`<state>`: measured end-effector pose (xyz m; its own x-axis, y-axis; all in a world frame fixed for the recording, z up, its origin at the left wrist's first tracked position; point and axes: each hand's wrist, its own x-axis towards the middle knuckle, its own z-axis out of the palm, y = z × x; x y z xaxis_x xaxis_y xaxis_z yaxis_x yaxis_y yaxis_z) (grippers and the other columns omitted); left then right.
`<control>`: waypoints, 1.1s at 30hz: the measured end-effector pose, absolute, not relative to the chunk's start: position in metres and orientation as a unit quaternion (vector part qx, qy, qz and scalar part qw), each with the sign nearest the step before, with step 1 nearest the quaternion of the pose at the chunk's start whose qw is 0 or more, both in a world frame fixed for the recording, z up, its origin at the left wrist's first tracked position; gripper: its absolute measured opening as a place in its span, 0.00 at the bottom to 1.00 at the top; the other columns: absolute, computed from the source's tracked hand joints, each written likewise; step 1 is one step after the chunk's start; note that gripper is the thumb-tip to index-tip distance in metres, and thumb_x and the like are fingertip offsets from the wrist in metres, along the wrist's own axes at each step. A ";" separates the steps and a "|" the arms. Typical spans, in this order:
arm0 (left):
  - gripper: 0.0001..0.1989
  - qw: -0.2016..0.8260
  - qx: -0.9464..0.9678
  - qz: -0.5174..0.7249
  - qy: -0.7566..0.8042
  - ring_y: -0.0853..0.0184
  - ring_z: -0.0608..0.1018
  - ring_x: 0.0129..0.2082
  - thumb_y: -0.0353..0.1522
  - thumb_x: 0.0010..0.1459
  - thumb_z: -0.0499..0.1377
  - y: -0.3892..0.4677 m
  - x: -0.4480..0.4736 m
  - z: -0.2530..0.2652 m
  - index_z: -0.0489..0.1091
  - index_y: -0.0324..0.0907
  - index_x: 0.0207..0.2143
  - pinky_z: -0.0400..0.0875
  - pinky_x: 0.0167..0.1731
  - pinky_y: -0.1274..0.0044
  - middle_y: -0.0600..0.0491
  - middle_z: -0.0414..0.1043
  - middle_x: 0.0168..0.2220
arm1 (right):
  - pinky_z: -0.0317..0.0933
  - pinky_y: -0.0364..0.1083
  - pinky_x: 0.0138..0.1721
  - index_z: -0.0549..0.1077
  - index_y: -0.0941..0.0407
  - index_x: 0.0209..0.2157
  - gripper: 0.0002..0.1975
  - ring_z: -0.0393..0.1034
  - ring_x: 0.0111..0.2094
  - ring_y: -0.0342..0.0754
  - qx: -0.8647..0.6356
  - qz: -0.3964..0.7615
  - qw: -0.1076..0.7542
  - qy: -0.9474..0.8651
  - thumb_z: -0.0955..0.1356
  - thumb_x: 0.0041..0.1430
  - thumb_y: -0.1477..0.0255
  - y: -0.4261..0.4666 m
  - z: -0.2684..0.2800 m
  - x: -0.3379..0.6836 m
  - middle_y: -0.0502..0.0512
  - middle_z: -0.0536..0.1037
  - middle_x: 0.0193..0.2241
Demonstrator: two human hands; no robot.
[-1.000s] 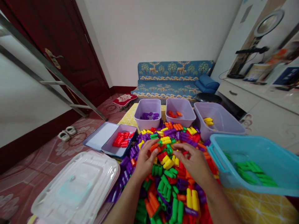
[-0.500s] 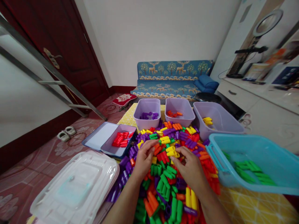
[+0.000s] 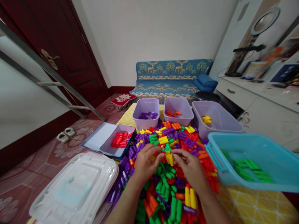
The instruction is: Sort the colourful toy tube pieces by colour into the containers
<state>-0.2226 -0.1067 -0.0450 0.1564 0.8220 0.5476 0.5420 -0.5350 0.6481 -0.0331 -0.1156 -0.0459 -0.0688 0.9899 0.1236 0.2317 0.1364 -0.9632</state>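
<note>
A large heap of plastic tube blocks in green, red, orange, purple and yellow lies in front of me. Over its middle, my right hand pinches a yellow tube block between thumb and fingers. My left hand is just left of that block, its thumb and fingers curled together. Something red or orange shows at the left fingertips, but I cannot tell whether it is held or lies in the heap behind them.
Behind the heap stand lilac bins with purple, orange and yellow blocks. A blue bin at right holds green blocks. An open case with red blocks and white lids are at left.
My right hand has turned the yellow block more upright and brought it slightly left and lower. My left hand has moved right and down towards it, its fingers closing.
</note>
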 end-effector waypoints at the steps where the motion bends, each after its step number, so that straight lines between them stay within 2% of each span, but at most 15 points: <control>1: 0.12 0.154 0.763 0.444 0.443 0.63 0.77 0.41 0.37 0.58 0.62 -0.107 -0.221 -0.045 0.75 0.44 0.44 0.72 0.41 0.72 0.48 0.77 0.40 | 0.70 0.47 0.36 0.75 0.54 0.41 0.12 0.74 0.35 0.49 -0.507 0.399 0.451 -0.617 0.66 0.61 0.63 -0.116 -0.045 -0.034 0.56 0.79 0.36; 4: 0.18 0.164 0.799 0.402 0.415 0.59 0.76 0.45 0.38 0.55 0.65 -0.107 -0.218 -0.045 0.74 0.46 0.48 0.71 0.45 0.68 0.47 0.76 0.45 | 0.69 0.47 0.38 0.75 0.54 0.42 0.11 0.73 0.35 0.48 -0.512 0.339 0.420 -0.668 0.67 0.59 0.68 -0.117 -0.042 -0.034 0.56 0.77 0.41; 10: 0.11 0.203 0.785 0.423 0.404 0.64 0.77 0.44 0.29 0.62 0.58 -0.102 -0.218 -0.053 0.75 0.46 0.45 0.72 0.45 0.72 0.49 0.76 0.43 | 0.66 0.49 0.40 0.74 0.53 0.47 0.18 0.70 0.33 0.47 -0.534 0.289 0.321 -0.726 0.68 0.53 0.74 -0.119 -0.039 -0.033 0.54 0.76 0.40; 13: 0.10 0.217 0.770 0.442 0.407 0.66 0.77 0.42 0.29 0.62 0.57 -0.103 -0.217 -0.055 0.75 0.44 0.44 0.73 0.43 0.74 0.49 0.76 0.42 | 0.66 0.49 0.40 0.76 0.54 0.44 0.14 0.71 0.34 0.49 -0.543 0.275 0.332 -0.720 0.66 0.55 0.73 -0.119 -0.041 -0.034 0.55 0.77 0.38; 16: 0.09 0.223 0.758 0.450 0.415 0.65 0.78 0.42 0.30 0.62 0.57 -0.103 -0.217 -0.054 0.75 0.44 0.43 0.74 0.43 0.74 0.48 0.76 0.42 | 0.66 0.46 0.34 0.77 0.55 0.41 0.12 0.71 0.31 0.47 -0.550 0.304 0.359 -0.690 0.65 0.56 0.71 -0.116 -0.038 -0.024 0.54 0.78 0.32; 20: 0.09 0.229 0.759 0.447 0.415 0.64 0.78 0.42 0.31 0.62 0.57 -0.103 -0.219 -0.054 0.76 0.45 0.42 0.74 0.42 0.74 0.49 0.77 0.41 | 0.66 0.44 0.28 0.77 0.56 0.35 0.10 0.72 0.26 0.46 -0.557 0.358 0.376 -0.648 0.70 0.49 0.69 -0.102 -0.018 0.011 0.52 0.79 0.27; 22: 0.09 0.231 0.759 0.446 0.414 0.65 0.78 0.42 0.31 0.62 0.57 -0.102 -0.220 -0.054 0.76 0.45 0.42 0.74 0.42 0.74 0.49 0.77 0.41 | 0.68 0.45 0.29 0.77 0.56 0.35 0.14 0.74 0.27 0.47 -0.569 0.365 0.477 -0.562 0.73 0.45 0.67 -0.092 -0.005 0.025 0.52 0.80 0.28; 25: 0.09 0.231 0.758 0.450 0.413 0.65 0.78 0.42 0.30 0.62 0.57 -0.102 -0.220 -0.055 0.76 0.45 0.42 0.74 0.42 0.74 0.49 0.77 0.41 | 0.71 0.49 0.39 0.75 0.55 0.41 0.19 0.76 0.36 0.49 -0.502 0.325 0.707 -0.377 0.74 0.47 0.63 -0.082 0.007 0.030 0.54 0.80 0.37; 27: 0.09 0.233 0.756 0.451 0.414 0.64 0.79 0.42 0.30 0.62 0.57 -0.102 -0.219 -0.054 0.76 0.45 0.42 0.74 0.42 0.74 0.49 0.77 0.41 | 0.70 0.51 0.44 0.74 0.54 0.44 0.20 0.75 0.42 0.49 -0.453 0.320 0.759 -0.340 0.73 0.50 0.62 -0.082 0.006 0.027 0.56 0.78 0.43; 29: 0.09 0.235 0.753 0.452 0.416 0.64 0.79 0.42 0.30 0.62 0.57 -0.102 -0.219 -0.054 0.76 0.45 0.41 0.74 0.42 0.74 0.49 0.77 0.40 | 0.70 0.53 0.45 0.75 0.54 0.46 0.20 0.75 0.42 0.51 -0.485 0.334 0.714 -0.380 0.72 0.52 0.61 -0.085 -0.005 0.023 0.58 0.78 0.44; 31: 0.09 0.234 0.753 0.451 0.419 0.64 0.79 0.42 0.30 0.62 0.57 -0.102 -0.219 -0.054 0.76 0.44 0.41 0.74 0.42 0.74 0.48 0.77 0.40 | 0.69 0.56 0.45 0.75 0.55 0.45 0.20 0.75 0.42 0.54 -0.551 0.320 0.617 -0.462 0.71 0.53 0.59 -0.086 -0.020 0.021 0.59 0.78 0.43; 33: 0.09 0.233 0.753 0.450 0.419 0.64 0.79 0.41 0.30 0.62 0.57 -0.101 -0.219 -0.055 0.76 0.44 0.41 0.74 0.42 0.74 0.48 0.77 0.40 | 0.65 0.59 0.50 0.75 0.56 0.46 0.20 0.72 0.48 0.57 -0.586 0.256 0.519 -0.567 0.69 0.54 0.60 -0.085 -0.037 0.019 0.62 0.77 0.46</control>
<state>-0.2187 -0.1015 -0.0549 0.2436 0.8408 0.4834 0.4220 -0.5406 0.7277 0.0194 -0.0853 -0.0372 0.2261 0.9306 0.2880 0.3980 0.1815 -0.8992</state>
